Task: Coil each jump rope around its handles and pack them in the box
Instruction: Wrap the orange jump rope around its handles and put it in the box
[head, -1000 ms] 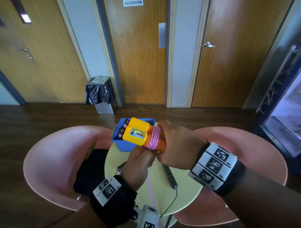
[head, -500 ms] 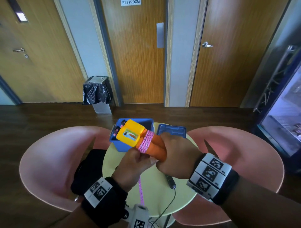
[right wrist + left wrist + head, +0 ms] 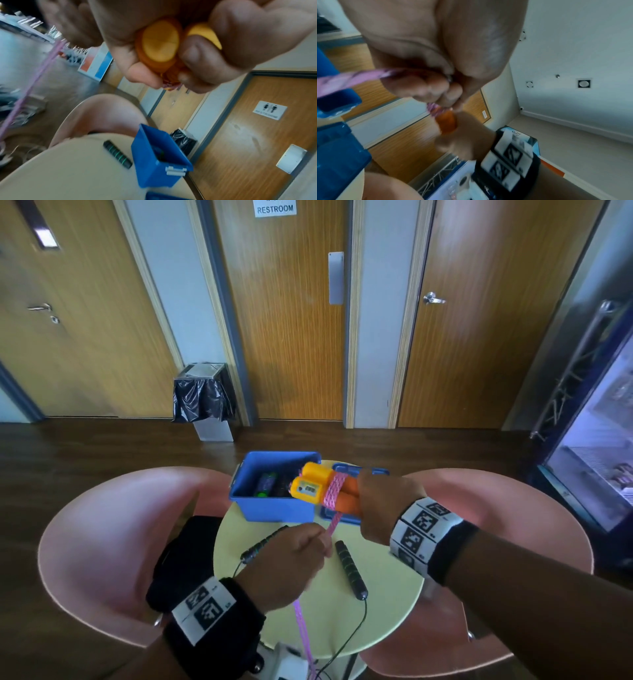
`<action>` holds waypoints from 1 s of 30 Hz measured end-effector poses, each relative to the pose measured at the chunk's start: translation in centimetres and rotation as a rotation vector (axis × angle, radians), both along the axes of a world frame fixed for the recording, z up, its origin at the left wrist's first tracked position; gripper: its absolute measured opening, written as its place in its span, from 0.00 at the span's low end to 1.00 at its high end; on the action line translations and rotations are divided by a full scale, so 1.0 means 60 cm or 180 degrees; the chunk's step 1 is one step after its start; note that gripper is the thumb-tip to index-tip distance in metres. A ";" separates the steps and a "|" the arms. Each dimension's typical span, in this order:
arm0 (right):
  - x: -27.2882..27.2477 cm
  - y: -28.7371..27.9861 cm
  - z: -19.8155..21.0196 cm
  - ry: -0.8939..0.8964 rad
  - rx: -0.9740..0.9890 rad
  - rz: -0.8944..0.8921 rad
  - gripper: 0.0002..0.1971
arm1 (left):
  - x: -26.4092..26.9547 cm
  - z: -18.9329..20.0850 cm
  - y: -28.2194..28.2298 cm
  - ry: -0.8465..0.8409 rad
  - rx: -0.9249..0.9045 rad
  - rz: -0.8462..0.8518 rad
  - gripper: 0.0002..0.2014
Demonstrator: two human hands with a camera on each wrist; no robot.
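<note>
My right hand [image 3: 383,508] grips the two orange handles [image 3: 346,501] of a jump rope side by side, their yellow ends [image 3: 310,486] over the open blue box [image 3: 274,508]. A few turns of pink rope [image 3: 334,491] bind the handles. My left hand [image 3: 291,559], lower and nearer me, pinches the loose pink rope [image 3: 303,625], which trails off the table's near edge. In the right wrist view the handles' yellow butt ends [image 3: 159,43] show inside my fist. A second rope with black handles [image 3: 349,566] lies on the table. The box holds other dark items.
The small round pale-yellow table [image 3: 376,611] is flanked by two pink chairs [image 3: 102,525], with a black bag [image 3: 185,556] on the left one. The blue lid [image 3: 342,515] lies right of the box. Doors and a bin [image 3: 202,402] stand behind.
My left hand has pulled down and away from the handles, drawing the pink rope taut. My right hand has carried the handles to the right, beside the box.
</note>
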State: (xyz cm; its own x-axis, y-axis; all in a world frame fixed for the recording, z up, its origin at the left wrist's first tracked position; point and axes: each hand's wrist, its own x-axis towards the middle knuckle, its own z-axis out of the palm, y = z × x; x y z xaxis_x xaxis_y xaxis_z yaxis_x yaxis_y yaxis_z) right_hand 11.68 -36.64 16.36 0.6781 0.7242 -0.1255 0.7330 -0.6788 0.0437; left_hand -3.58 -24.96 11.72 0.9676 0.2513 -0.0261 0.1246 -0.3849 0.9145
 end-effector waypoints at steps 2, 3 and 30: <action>-0.001 -0.005 -0.017 0.0000 -0.0435 0.0218 0.23 | 0.000 0.024 0.021 0.0096 0.0727 -0.0243 0.10; -0.003 -0.008 -0.022 0.0035 -0.0543 0.0272 0.22 | 0.002 0.039 0.032 0.0110 0.1052 -0.0344 0.10; -0.030 -0.071 0.086 0.0482 -0.0662 0.1475 0.20 | 0.093 0.053 0.100 0.0442 0.0995 -0.1500 0.10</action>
